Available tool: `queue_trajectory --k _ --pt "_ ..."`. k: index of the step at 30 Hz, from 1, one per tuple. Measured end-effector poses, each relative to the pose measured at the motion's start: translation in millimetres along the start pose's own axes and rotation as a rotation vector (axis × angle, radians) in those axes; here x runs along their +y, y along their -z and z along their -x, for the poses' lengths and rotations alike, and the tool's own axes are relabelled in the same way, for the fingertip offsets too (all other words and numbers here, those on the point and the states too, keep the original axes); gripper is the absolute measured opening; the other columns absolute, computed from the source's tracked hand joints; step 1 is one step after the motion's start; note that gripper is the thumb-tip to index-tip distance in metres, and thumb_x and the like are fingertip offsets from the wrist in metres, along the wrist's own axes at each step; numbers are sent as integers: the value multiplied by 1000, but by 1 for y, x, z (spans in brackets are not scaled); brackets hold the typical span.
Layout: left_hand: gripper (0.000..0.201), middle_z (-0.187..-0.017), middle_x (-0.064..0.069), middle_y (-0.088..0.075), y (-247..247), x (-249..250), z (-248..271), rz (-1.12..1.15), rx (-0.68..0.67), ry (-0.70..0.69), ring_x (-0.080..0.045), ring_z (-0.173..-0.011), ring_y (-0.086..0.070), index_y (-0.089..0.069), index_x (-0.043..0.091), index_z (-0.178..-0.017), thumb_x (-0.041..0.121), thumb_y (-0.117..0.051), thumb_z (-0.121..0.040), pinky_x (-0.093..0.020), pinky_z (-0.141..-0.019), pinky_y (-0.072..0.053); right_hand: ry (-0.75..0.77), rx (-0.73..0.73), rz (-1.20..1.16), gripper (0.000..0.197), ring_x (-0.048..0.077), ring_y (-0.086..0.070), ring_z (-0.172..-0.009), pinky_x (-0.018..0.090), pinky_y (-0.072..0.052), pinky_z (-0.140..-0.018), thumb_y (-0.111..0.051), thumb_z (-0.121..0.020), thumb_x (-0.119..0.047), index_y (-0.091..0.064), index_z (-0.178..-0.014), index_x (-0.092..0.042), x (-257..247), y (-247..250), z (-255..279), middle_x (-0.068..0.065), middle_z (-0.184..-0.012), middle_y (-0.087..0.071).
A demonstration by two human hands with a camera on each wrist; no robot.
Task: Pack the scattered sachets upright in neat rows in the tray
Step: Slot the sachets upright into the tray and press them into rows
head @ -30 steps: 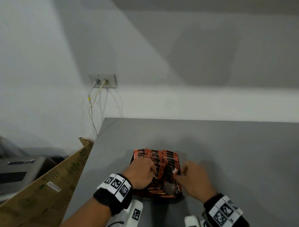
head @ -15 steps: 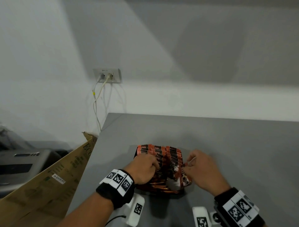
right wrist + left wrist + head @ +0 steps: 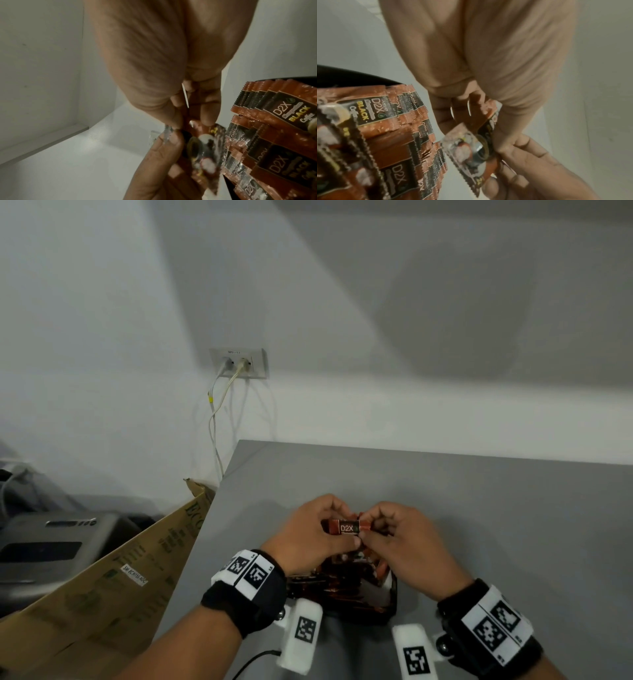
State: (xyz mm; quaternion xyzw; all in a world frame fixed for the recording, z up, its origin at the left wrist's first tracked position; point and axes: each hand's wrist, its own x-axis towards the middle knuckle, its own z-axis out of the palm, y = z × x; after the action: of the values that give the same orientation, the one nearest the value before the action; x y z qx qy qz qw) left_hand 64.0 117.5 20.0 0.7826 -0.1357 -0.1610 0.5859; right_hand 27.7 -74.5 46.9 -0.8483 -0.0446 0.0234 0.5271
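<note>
1. One small orange-and-black foil sachet [image 3: 346, 528], printed "D2X", is being held above the black plastic tray [image 3: 394, 604], its long axis lying left to right across the head view and its printed face turned up toward the camera.
2. The sachet is being pinched at its left end by the curled fingers and thumb of the left hand [image 3: 308, 539].
3. Its right end is being pinched by the curled fingers and thumb of the right hand [image 3: 407, 546]; the two thumbs are nearly touching below the sachet.
4. Matching sachets [image 3: 406, 121] are being kept upright in overlapping rows in the tray, just beside the held one; two rows are being shown in the wrist views, and an exact count cannot be told.
5. The tray is being supported by a grey table [image 3: 513, 508], directly below both hands.
</note>
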Motion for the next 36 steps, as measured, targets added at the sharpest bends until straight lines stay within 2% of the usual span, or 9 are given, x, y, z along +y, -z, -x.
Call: queue_trajectory --k 5,7,10,14,17,19,21,29,36 --pt "17 -72 -15 -68 15 0 3 34 112 39 -27 -60 -62 -62 5 -89 4 -75 -79 -42 -60 -51 -43 -6 53 15 9 -70 -75 22 -56 -71 -74 -86 -13 -73 -90 -27 10 -2 -7 -5 -82 -74" --pt "9 -66 -14 -61 22 -6 5 54 168 85 -26 -59 -54 -60 11 -81 9 -68 -78 -42 -57 -43 -45 -76 224 14 -3 -66 -80 10 -51 -72 -76 -86 -21 -70 -90 -33 17 -1 -6 -13 -86 -72" --pt "7 -69 -15 -59 30 -16 11 56 166 150 -26 -62 -50 -57 23 -71 19 -62 -75 -44 -61 -40 -45 -268 391 17 -7 -62 -85 5 -45 -71 -74 -87 -26 -67 -101 -33 24 -5 -2 -19 -95 -66" --pt "4 -83 -11 -75 35 -18 19 -79 83 201 -22 -72 -68 -53 20 -79 19 -56 -83 -43 -69 -51 -46 -400 499 40 0 -64 -87 14 -52 -75 -75 -85 -37 -62 -122 -30 29 -19 1 -17 -108 -64" --pt "10 -89 -10 -74 34 -20 24 -96 57 223 -24 -80 -72 -52 17 -91 7 -51 -89 -52 -79 -58 5 -411 528 46 1 -63 -91 15 -51 -78 -76 -83 -37 -60 -125 -30 28 -30 -1 -17 -112 -63" --pt "19 -95 -11 -72 35 -21 25 -178 42 217 -26 -81 -71 -55 25 -101 13 -53 -87 -54 -81 -58 40 -418 536 40 1 -64 -92 20 -53 -82 -75 -83 -37 -63 -121 -31 28 -37 -3 -15 -111 -67" --pt "24 -102 -5 -69 35 -21 26 -281 29 205 -24 -85 -71 -58 32 -106 16 -56 -88 -48 -80 -60 60 -424 582 35 3 -65 -87 25 -56 -80 -71 -82 -40 -66 -115 -30 29 -44 -5 -13 -103 -68" --pt "38 -97 11 -67 31 -23 28 -584 -115 197 -5 -83 -63 -59 28 -111 11 -69 -79 -15 -65 -49 89 -449 687 14 12 -64 -75 27 -53 -65 -58 -87 -33 -63 -96 -24 27 -55 -12 -6 -85 -68" --pt "31 -90 10 -66 23 -29 27 -760 -91 138 -9 -81 -64 -57 31 -107 16 -67 -83 -28 -71 -56 128 -483 758 17 17 -65 -81 32 -56 -73 -53 -89 -20 -64 -103 -22 29 -62 -12 -3 -94 -69"
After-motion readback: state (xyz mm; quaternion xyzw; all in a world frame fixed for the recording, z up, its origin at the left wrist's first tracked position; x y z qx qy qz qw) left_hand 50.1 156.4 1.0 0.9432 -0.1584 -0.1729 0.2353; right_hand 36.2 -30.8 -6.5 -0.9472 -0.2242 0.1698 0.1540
